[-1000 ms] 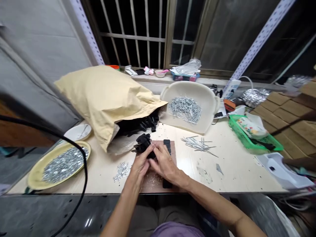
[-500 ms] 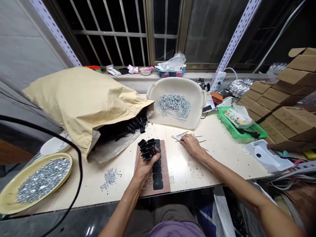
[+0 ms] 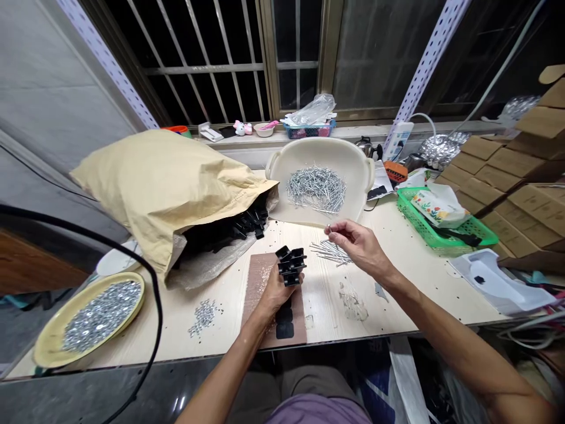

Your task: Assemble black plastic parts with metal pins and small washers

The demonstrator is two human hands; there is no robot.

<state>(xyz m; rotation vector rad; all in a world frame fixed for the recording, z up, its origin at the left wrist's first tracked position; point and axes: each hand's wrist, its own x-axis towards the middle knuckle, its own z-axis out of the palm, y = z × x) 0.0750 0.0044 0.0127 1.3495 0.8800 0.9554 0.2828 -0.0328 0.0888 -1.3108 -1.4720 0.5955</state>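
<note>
My left hand (image 3: 276,288) grips a stack of black plastic pieces (image 3: 290,264) and holds it raised over a brown mat (image 3: 263,277). More black pieces (image 3: 285,323) lie on that mat. My right hand (image 3: 358,242) is lifted above a small pile of loose metal pins (image 3: 329,252) and pinches one thin pin between thumb and fingers. A cream tray (image 3: 282,162) behind holds a large heap of pins (image 3: 315,187).
A tan sack (image 3: 163,182) spills black pieces (image 3: 233,227) at the left. A yellow plate of small metal bits (image 3: 90,318) sits at the table's left end, a loose scatter of bits (image 3: 203,311) nearby. A green basket (image 3: 436,227), a white tray (image 3: 498,282) and cardboard boxes (image 3: 507,176) stand at the right.
My right hand left the stack, reached to the loose pins and has risen with one pinched. My left hand lifted the stack of black pieces off the mat.
</note>
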